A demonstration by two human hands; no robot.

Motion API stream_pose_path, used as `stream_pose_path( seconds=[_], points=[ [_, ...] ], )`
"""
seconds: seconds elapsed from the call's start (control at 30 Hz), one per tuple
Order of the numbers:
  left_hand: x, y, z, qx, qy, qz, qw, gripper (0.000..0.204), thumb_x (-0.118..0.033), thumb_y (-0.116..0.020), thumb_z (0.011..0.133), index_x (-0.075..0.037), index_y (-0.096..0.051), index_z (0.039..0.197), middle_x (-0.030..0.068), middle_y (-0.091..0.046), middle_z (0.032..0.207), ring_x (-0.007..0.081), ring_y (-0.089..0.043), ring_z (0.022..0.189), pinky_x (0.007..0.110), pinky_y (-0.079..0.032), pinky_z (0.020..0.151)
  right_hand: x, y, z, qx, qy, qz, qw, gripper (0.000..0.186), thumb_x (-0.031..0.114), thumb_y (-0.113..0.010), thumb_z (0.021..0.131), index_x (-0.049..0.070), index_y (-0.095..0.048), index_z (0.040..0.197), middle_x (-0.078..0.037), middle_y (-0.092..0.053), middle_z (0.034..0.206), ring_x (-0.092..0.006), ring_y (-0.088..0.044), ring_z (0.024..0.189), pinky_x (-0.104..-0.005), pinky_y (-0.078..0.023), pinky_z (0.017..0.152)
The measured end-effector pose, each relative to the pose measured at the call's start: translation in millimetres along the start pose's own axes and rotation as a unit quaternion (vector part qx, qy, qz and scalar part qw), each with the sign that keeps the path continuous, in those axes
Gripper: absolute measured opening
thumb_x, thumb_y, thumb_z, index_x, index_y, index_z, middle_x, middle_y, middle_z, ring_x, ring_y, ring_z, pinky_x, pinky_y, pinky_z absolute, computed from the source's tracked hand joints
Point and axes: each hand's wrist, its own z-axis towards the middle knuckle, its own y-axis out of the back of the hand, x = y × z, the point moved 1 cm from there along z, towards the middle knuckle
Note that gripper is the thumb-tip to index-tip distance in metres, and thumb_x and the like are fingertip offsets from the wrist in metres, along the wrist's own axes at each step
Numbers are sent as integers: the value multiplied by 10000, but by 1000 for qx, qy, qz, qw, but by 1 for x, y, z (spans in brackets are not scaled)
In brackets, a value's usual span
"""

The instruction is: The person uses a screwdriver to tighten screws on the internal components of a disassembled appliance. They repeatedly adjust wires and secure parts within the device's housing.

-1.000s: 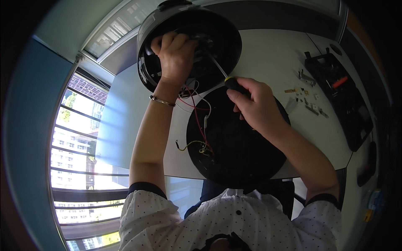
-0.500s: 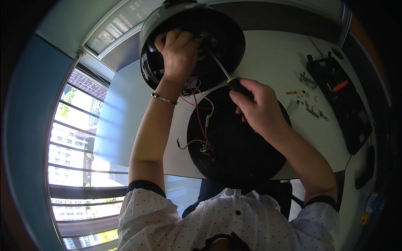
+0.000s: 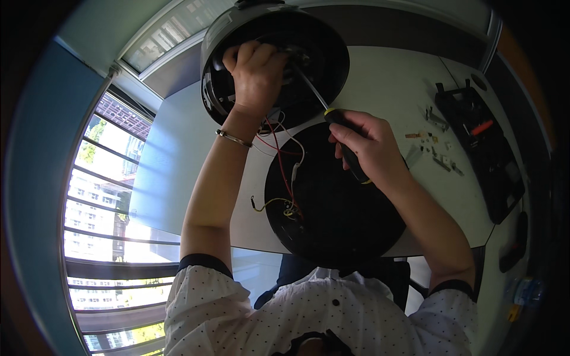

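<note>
A round black housing [image 3: 323,56] is reached into by the left hand [image 3: 256,82], whose fingertips are hidden, their grip impossible to tell; in the right hand [image 3: 371,139], fingers clamped, a screwdriver [image 3: 335,115] is held, its shaft slanted forward and left, far end near the left fingers.

Single head view: left fisheye of a head-worn pair, set on the near side of the black housing [image 3: 329,50], upright, facing steeply down. Close-range, taking in the wearer's shirt [image 3: 332,308] on the housing's near side, with the housing itself at top of frame. Very wide coverage: window [image 3: 98,202] left of housing, black case [image 3: 497,178] right, straight edges bending rimward.
</note>
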Motion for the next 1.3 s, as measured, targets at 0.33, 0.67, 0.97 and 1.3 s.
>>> stream_pose_path(
  seconds=[0.33, 0.67, 0.97, 1.3],
  points=[
    [0, 0, -3, -10, 36, -3, 999, 133, -195, -757, 656, -162, -709, 775, -42, -620, 817, 157, -544, 885, 370, -291, 845, 6, -3, 1, -7, -26, 49, 998, 240, 146, -570, 876, -57, -593, 1002, -90, -606, 773, -105, -577, 604, -218, -465, 469],
    [-3, -7, -5, -43, 80, -29, 995, 130, -165, -737, 634, -164, -689, 755, -52, -600, 808, 170, -526, 899, 399, -288, 846, 5, -2, -1, -6, -41, 84, 996, 175, 137, -567, 880, -29, -598, 923, -68, -596, 750, -108, -569, 592, -230, -466, 460],
    [-3, -6, -6, -52, 84, -12, 995, 191, -171, -764, 610, -195, -705, 789, -58, -612, 834, 157, -537, 915, 355, -287, 848, 6, -1, 0, 4, -46, 80, 996, 220, 143, -567, 877, -55, -592, 970, -96, -606, 765, -114, -576, 584, -223, -467, 467],
    [-4, -9, -4, -40, 78, -23, 996, 120, -160, -759, 622, -180, -696, 723, -47, -598, 829, 167, -530, 892, 376, -288, 842, 5, 2, 0, 10, -48, 92, 995, 196, 128, -563, 879, -51, -594, 955, -91, -602, 769, -115, -580, 598, -228, -468, 467]
  ],
)
